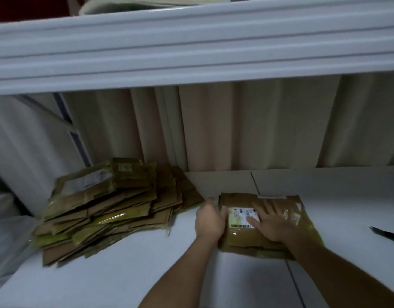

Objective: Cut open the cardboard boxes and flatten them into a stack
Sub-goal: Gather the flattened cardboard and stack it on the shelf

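The right hand [272, 223] lies flat with its fingers spread and straight, pressing down on a flattened brown cardboard box [265, 225] wrapped in glossy, yellowish packing tape. Its fingertips rest on the white printed shipping label [240, 218] stuck to the box's top face. The left hand [210, 218] is against the box's left edge, thumb curled over the rim by the label; the fingers reach past the edge, and how they lie there is hard to make out. The box sits on a smooth white tabletop [125, 274], near the middle, its ragged flaps pointing away.

To the left, apart from the box, a loose, fanned stack of flattened brown cardboard sheets [107, 212] is piled on the same surface, streaked with the same shiny tape and a few pale labels. At the far right edge lies a green-handled cutter [389, 235] with a dark blade. Behind hang beige pleated curtains [236, 130], below a broad white moulded ledge [191, 52].
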